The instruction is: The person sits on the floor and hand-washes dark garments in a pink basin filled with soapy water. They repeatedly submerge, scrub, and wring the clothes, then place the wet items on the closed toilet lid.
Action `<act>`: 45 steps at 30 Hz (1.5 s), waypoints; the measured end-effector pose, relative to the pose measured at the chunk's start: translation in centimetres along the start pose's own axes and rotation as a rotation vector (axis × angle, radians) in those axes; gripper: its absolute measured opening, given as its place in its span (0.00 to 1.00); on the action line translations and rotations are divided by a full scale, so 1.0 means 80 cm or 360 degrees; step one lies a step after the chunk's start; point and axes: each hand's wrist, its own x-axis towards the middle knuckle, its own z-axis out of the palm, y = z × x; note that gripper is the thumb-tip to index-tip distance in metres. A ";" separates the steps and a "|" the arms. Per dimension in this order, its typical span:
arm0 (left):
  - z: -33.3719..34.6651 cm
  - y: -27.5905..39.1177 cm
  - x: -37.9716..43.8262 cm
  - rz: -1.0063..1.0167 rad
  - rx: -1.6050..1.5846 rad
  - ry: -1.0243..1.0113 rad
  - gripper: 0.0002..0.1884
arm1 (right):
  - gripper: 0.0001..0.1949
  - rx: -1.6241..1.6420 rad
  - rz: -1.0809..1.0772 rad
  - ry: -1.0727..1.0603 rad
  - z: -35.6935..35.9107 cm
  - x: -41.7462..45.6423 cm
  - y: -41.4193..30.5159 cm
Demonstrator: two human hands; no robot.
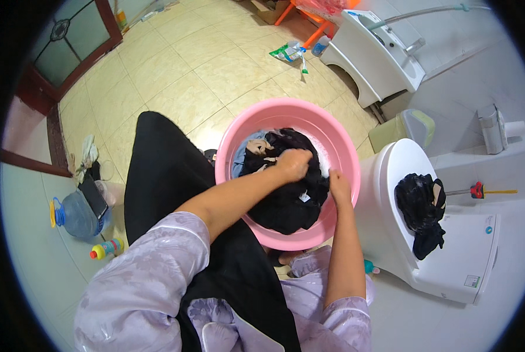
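Observation:
A pink plastic basin stands on the floor before me with wet laundry in it. Most of that is a black garment showing a small white label. Beige cloth and light blue fabric show at its left side, with whitish suds at the right. My left hand, slightly blurred, is closed in a fist on the black cloth near the middle. Close to the basin's right wall, my right hand grips the cloth's edge. The fingertips of both hands are hidden.
On the right, a white toilet carries a wet black garment on its lid. Behind it are a lidded bin and a white washbasin. A water jug and yellow bottle stand left. A plastic packet lies ahead.

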 end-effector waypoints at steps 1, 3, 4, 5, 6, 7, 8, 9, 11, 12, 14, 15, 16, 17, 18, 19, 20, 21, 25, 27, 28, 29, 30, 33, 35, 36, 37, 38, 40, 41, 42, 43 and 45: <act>0.009 0.017 -0.011 0.0131 -0.0048 0.0087 0.10 | 0.28 0.0432 -0.0082 -0.0002 -0.003 -0.005 -0.015; -0.007 0.081 -0.034 0.0011 -0.0131 -0.0054 0.06 | 0.31 0.0857 -0.0088 -0.0107 -0.006 -0.020 -0.029; 0.002 0.087 -0.048 0.0112 -0.0117 -0.0125 0.06 | 0.33 0.0837 -0.0046 -0.0242 0.000 -0.028 -0.043; 0.008 0.091 -0.061 0.0212 -0.0102 -0.0197 0.06 | 0.35 0.0814 -0.0001 -0.0377 0.005 -0.036 -0.053; -0.001 0.108 -0.074 -0.0018 -0.0153 -0.0337 0.10 | 0.27 0.0817 0.0042 -0.0247 0.009 -0.039 -0.048; -0.002 0.111 -0.088 0.0102 -0.0244 -0.0246 0.12 | 0.24 0.0696 0.0042 -0.0268 0.010 -0.033 -0.033; -0.001 0.110 -0.103 0.0231 -0.0338 -0.0162 0.15 | 0.21 0.0578 0.0050 -0.0279 0.002 -0.024 -0.010; -0.009 0.109 -0.116 0.0346 -0.0424 -0.0080 0.17 | 0.19 0.0466 0.0057 -0.0305 -0.005 -0.028 -0.005; -0.027 0.108 -0.125 0.0379 -0.0567 0.0005 0.19 | 0.11 0.1116 -0.0053 -0.0239 -0.021 -0.036 0.006; -0.045 0.115 -0.126 0.0178 -0.0699 -0.0044 0.17 | 0.11 0.1235 -0.0138 -0.0222 -0.043 -0.042 0.011; -0.058 0.104 -0.119 -0.0046 -0.0717 0.0154 0.13 | 0.13 0.1573 -0.0281 -0.0278 -0.077 -0.059 -0.009; -0.051 0.084 -0.114 -0.0062 -0.0614 0.0402 0.12 | 0.14 0.1788 -0.0333 -0.0347 -0.091 -0.071 -0.030; -0.045 0.066 -0.106 -0.0090 -0.0455 0.0470 0.13 | 0.16 0.1870 -0.0384 -0.0346 -0.109 -0.076 -0.036; -0.043 0.043 -0.100 -0.0133 -0.0285 0.0545 0.13 | 0.15 0.1961 -0.0418 -0.0407 -0.125 -0.092 -0.061; -0.044 0.023 -0.092 -0.0124 -0.0199 0.0542 0.15 | 0.15 0.2016 -0.0480 -0.0431 -0.141 -0.101 -0.073; -0.052 0.017 -0.084 -0.0102 -0.0121 0.0536 0.18 | 0.15 0.2069 -0.0546 -0.0440 -0.161 -0.109 -0.080; -0.056 0.016 -0.080 -0.0145 -0.0113 0.0470 0.23 | 0.15 0.2086 -0.0586 -0.0411 -0.180 -0.121 -0.088; -0.068 0.024 -0.072 -0.0291 -0.0124 0.0261 0.30 | 0.15 0.2107 -0.0626 -0.0387 -0.194 -0.128 -0.092; -0.077 0.021 -0.040 -0.0238 -0.0067 -0.0001 0.40 | 0.15 0.2309 -0.0924 -0.0598 -0.237 -0.153 -0.127; -0.070 -0.001 -0.012 -0.0275 -0.0534 -0.0326 0.42 | 0.16 0.2366 -0.1007 -0.0526 -0.247 -0.157 -0.134; -0.073 -0.003 -0.001 -0.0358 -0.0949 -0.0557 0.43 | 0.16 0.2412 -0.1027 -0.0489 -0.247 -0.163 -0.130; -0.070 -0.003 0.001 -0.0412 -0.1274 -0.0627 0.44 | 0.17 0.2457 -0.1048 -0.0456 -0.249 -0.166 -0.127; -0.071 0.020 -0.004 -0.0492 -0.1287 -0.0721 0.42 | 0.17 0.2506 -0.0962 -0.0397 -0.249 -0.161 -0.108; -0.073 0.058 -0.027 -0.0250 -0.0872 -0.0883 0.33 | 0.17 0.2722 -0.0913 -0.0327 -0.232 -0.142 -0.070; -0.035 0.011 -0.025 -0.0553 -0.0470 -0.0639 0.23 | 0.18 0.2752 -0.0897 -0.0279 -0.207 -0.138 -0.079; -0.037 0.003 -0.023 -0.0650 -0.0692 -0.0517 0.19 | 0.19 0.2808 -0.0861 -0.0197 -0.192 -0.137 -0.071; -0.048 -0.003 -0.018 -0.0747 -0.0906 -0.0389 0.14 | 0.19 0.2865 -0.0825 -0.0115 -0.176 -0.138 -0.064; -0.068 0.012 -0.020 -0.0893 -0.1273 -0.0246 0.11 | 0.20 0.2909 -0.0865 -0.0097 -0.162 -0.141 -0.046; -0.116 0.028 -0.015 -0.1135 -0.1794 -0.0171 0.06 | 0.20 0.3062 -0.0587 0.0090 -0.126 -0.126 -0.002; -0.129 0.018 -0.011 -0.0966 -0.1941 -0.0131 0.03 | 0.20 0.3137 -0.0455 0.0155 -0.106 -0.114 0.011; -0.147 0.021 -0.005 -0.0853 -0.2038 -0.0226 0.02 | 0.20 0.3142 -0.0251 0.0322 -0.084 -0.111 0.019; -0.159 0.020 0.001 -0.0537 -0.1899 -0.0290 0.02 | 0.18 0.3294 -0.0185 0.0218 -0.064 -0.105 0.034; -0.182 0.029 0.008 -0.0336 -0.1997 -0.0443 0.03 | 0.16 0.3352 0.0024 0.0209 -0.024 -0.090 0.070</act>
